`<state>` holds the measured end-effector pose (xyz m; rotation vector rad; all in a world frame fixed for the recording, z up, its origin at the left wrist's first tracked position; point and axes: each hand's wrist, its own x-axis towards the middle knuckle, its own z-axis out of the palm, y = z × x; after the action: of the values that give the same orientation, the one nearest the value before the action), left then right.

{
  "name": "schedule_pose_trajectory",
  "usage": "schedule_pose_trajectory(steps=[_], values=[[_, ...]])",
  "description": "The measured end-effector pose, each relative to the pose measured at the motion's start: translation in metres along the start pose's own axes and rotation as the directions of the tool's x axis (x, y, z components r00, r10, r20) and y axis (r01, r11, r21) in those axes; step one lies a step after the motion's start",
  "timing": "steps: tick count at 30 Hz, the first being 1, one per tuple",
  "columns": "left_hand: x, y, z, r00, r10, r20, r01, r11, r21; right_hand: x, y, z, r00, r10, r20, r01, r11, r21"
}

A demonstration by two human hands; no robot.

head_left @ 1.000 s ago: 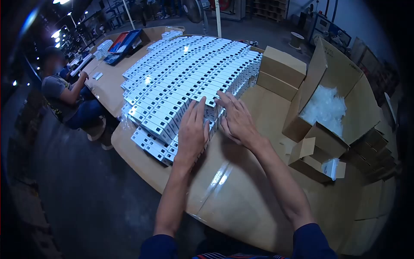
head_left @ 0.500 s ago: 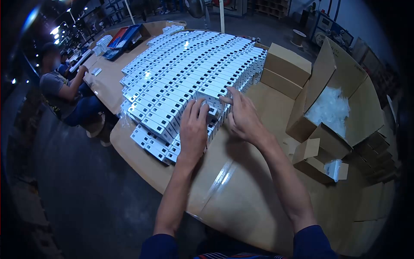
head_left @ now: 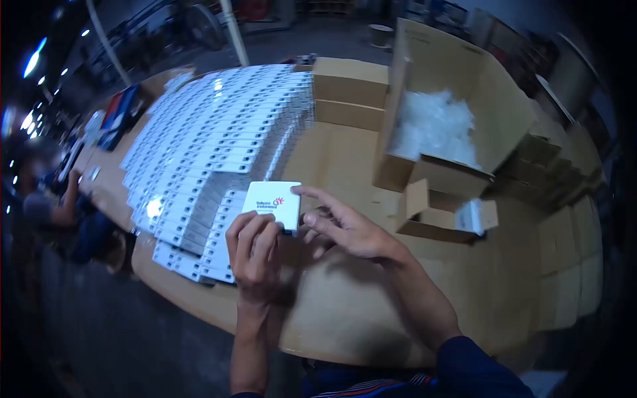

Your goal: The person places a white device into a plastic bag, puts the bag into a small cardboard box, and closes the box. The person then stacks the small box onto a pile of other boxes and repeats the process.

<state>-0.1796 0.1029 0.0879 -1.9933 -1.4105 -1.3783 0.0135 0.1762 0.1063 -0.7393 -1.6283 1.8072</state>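
A white square box (head_left: pixel 273 198) with a red logo and small dark print is raised in front of the stacks. My left hand (head_left: pixel 255 249) grips its lower left part, fingers bent over the front face. At the box's right side is my right hand (head_left: pixel 345 225), its index fingertip touching the upper right corner and its other fingers apart below. Behind and to the left, rows of white boxes (head_left: pixel 199 126) with small dark squares on their edges stand packed together on the brown table (head_left: pixel 332 312).
To the right, a large open carton (head_left: pixel 464 73) holds clear plastic bags (head_left: pixel 434 123). A small open carton (head_left: pixel 431 229) with a white item stands before it. Closed cartons (head_left: pixel 348 93) sit behind the table's middle. At the far left another person (head_left: pixel 63 212) sits by the table.
The view has swung right. My hands have come away from the stacks, and one white box is now lifted in my left hand with its logo face showing.
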Motion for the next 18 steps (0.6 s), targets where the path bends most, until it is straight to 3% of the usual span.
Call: schedule_pose_trajectory(steps=[2, 4, 6, 7, 8, 9, 11, 12, 13, 15, 16, 18], values=[[0.006, 0.026, 0.011, 0.997, 0.062, 0.043, -0.058, 0.994, -0.088, -0.019, 0.009, -0.013, 0.999, -0.028, 0.023, 0.018, 0.931, 0.364], [0.014, 0.046, 0.031, 0.979, 0.155, 0.132, -0.124, 0.969, -0.213, -0.039, 0.014, -0.029, 0.977, -0.099, -0.188, 0.164, 0.913, 0.373], [0.030, 0.068, 0.046, 0.971, 0.107, 0.213, -0.002, 0.897, -0.442, -0.063, 0.010, -0.055, 0.936, -0.145, -0.322, 0.268, 0.886, 0.379], [0.038, 0.077, 0.055, 0.961, 0.092, 0.260, 0.066, 0.840, -0.539, -0.078, 0.006, -0.072, 0.912, -0.174, -0.371, 0.279, 0.927, 0.251], [0.048, 0.078, 0.072, 0.963, 0.112, 0.244, 0.040, 0.838, -0.544, -0.096, -0.002, -0.090, 0.874, -0.256, -0.413, 0.254, 0.965, -0.061], [0.061, 0.086, 0.091, 0.955, 0.048, 0.294, 0.140, 0.800, -0.584, -0.111, -0.012, -0.106, 0.838, -0.342, -0.425, 0.187, 0.912, -0.365], [0.094, 0.101, 0.139, 0.957, 0.063, 0.284, 0.129, 0.784, -0.608, -0.130, -0.030, -0.134, 0.722, -0.457, -0.519, 0.120, 0.822, -0.556], [0.110, 0.107, 0.166, 0.947, 0.095, 0.307, 0.113, 0.794, -0.597, -0.135, -0.033, -0.152, 0.613, -0.602, -0.511, 0.023, 0.660, -0.751], [0.126, 0.112, 0.196, 0.937, 0.128, 0.326, 0.094, 0.805, -0.586, -0.142, -0.042, -0.168, 0.580, -0.618, -0.531, -0.086, 0.601, -0.794], [0.143, 0.115, 0.263, 0.921, 0.229, 0.316, -0.038, 0.859, -0.511, -0.142, -0.050, -0.197, 0.476, -0.745, -0.467, -0.091, 0.486, -0.869], [0.147, 0.111, 0.293, 0.880, 0.248, 0.406, -0.026, 0.878, -0.478, -0.144, -0.060, -0.203, 0.488, -0.647, -0.586, -0.172, 0.587, -0.791], [0.156, 0.109, 0.333, 0.770, 0.266, 0.579, -0.012, 0.914, -0.404, -0.139, -0.066, -0.220, 0.477, -0.678, -0.559, -0.199, 0.537, -0.820]])
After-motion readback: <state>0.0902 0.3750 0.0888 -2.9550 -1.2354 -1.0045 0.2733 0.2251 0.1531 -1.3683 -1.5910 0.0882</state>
